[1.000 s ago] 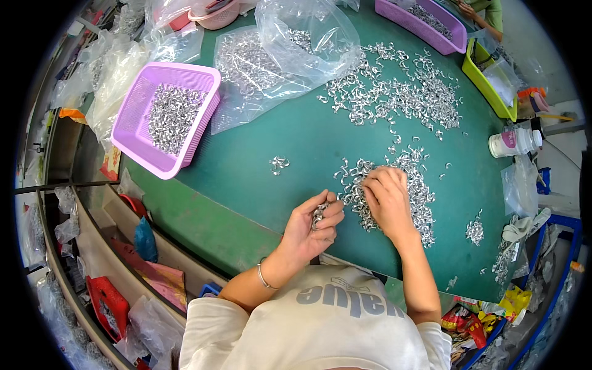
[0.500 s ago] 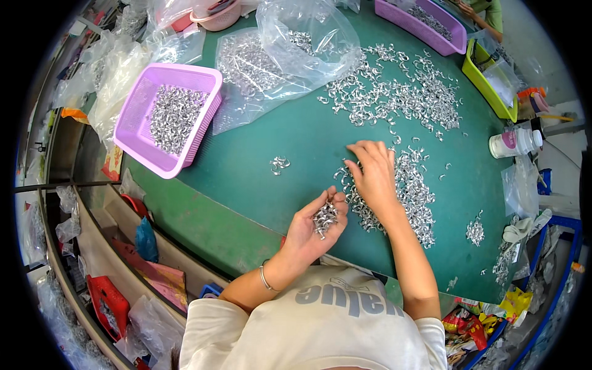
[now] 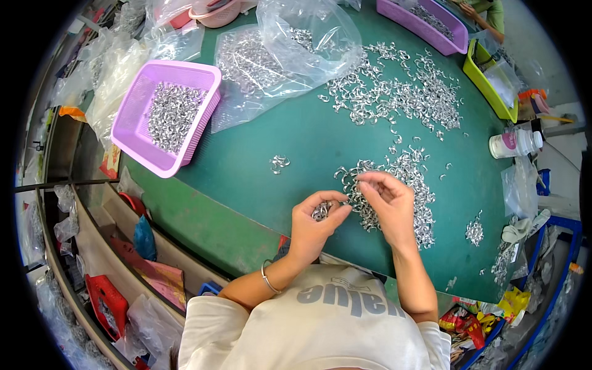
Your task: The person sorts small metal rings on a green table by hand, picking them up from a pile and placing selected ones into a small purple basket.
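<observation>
My left hand (image 3: 309, 232) is cupped around a clump of small curved silver metal pieces (image 3: 320, 212), its thumb and fingers curled over them. Just to its right, my right hand (image 3: 394, 208) is closed in a pinch above the near pile of the same pieces (image 3: 414, 169); what its fingertips hold, if anything, is too small to make out. The two hands are close but apart. A few loose pieces (image 3: 279, 164) lie left of the pile on the green tabletop (image 3: 246, 191). A wider spread of pieces (image 3: 407, 92) covers the table farther back.
A purple basket (image 3: 129, 132) with silver pieces stands at the left. Beside it lies a clear plastic bag (image 3: 246, 111) of pieces. Another purple bin (image 3: 425, 36), a lime-green bin (image 3: 491, 92) and a white bottle (image 3: 504, 144) stand at the right. A person (image 3: 493, 18) sits at the far right.
My right hand has drawn back toward me and closed from a reach over the pile into a pinch. My left hand has turned and curled further over its pieces.
</observation>
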A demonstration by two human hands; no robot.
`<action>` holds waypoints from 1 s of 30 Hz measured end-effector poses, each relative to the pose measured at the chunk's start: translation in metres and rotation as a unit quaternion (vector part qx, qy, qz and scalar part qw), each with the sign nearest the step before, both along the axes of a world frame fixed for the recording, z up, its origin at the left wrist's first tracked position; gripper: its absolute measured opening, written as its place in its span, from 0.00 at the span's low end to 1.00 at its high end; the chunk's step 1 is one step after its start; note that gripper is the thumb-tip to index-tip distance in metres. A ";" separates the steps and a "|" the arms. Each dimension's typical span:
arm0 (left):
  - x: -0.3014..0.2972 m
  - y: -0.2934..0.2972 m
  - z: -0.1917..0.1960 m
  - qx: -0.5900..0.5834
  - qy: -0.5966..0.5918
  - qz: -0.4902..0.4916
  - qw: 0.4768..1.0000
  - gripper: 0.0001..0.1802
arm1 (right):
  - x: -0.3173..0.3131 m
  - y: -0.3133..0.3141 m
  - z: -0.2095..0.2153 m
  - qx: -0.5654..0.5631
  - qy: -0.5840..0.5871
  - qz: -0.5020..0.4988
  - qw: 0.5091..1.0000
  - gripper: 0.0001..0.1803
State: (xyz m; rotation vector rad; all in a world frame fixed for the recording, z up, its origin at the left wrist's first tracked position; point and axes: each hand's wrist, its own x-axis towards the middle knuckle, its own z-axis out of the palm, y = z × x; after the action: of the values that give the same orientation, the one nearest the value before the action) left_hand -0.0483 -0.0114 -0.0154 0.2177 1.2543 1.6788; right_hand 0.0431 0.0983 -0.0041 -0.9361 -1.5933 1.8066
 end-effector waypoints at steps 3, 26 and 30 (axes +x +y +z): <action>0.003 0.003 0.009 0.034 0.157 0.000 0.987 0.09 | 0.006 -0.016 0.016 -0.082 0.020 -0.003 0.996 0.07; -0.043 0.004 -0.007 -0.045 0.452 0.112 0.884 0.02 | 0.014 0.004 -0.008 0.182 -0.133 -0.001 0.974 0.08; -0.067 0.002 -0.021 -0.067 0.441 0.143 0.883 0.02 | -0.007 0.018 -0.025 0.402 -0.149 0.021 0.903 0.10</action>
State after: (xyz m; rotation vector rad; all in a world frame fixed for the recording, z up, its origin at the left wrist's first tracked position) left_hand -0.1153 -0.0097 -0.0363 0.8132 2.1526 1.7816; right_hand 0.0356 0.1159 -0.0289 -0.7791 -2.2839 0.8617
